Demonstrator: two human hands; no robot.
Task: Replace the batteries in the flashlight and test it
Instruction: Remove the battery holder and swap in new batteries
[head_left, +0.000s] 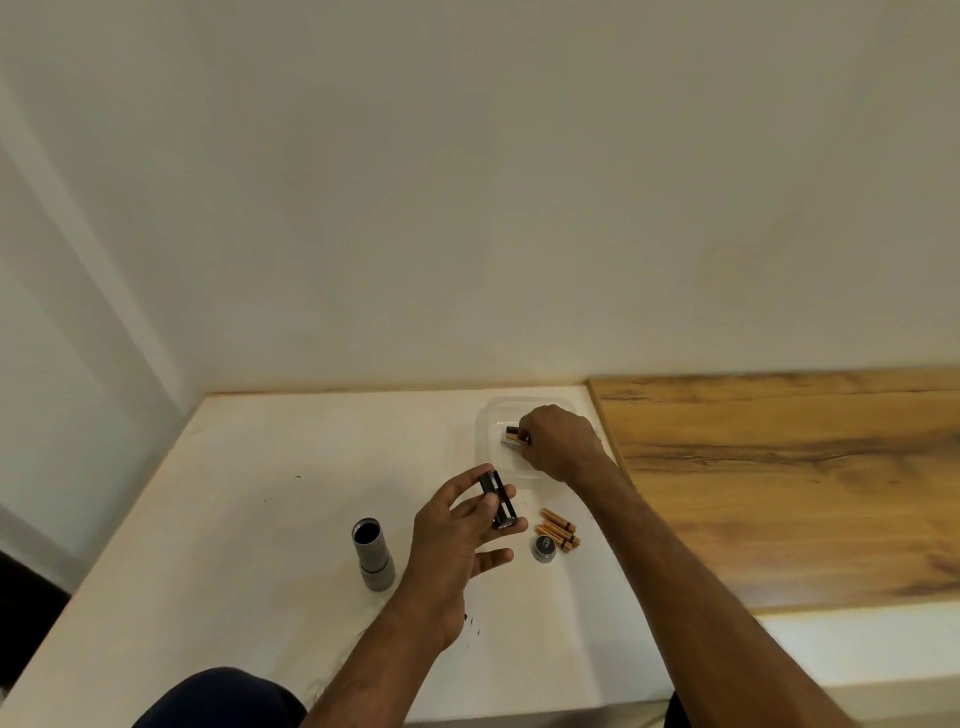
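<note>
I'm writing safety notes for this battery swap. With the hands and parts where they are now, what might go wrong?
1. The loose batteries lie on the white table beside the end cap; they may get mixed with those in the clear container that the right hand reaches into.
2. The left hand holds the black battery holder only at the fingertips; it may slip.
3. The flashlight body stands upright near the left forearm and may be knocked over.

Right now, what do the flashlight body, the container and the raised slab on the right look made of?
Flashlight body: likely metal, matte grey, ribbed near the base.
Container: clear plastic, the table shows through its walls.
Raised slab: wood or wood-look laminate, brown grain with dark streaks; can't tell which.
</note>
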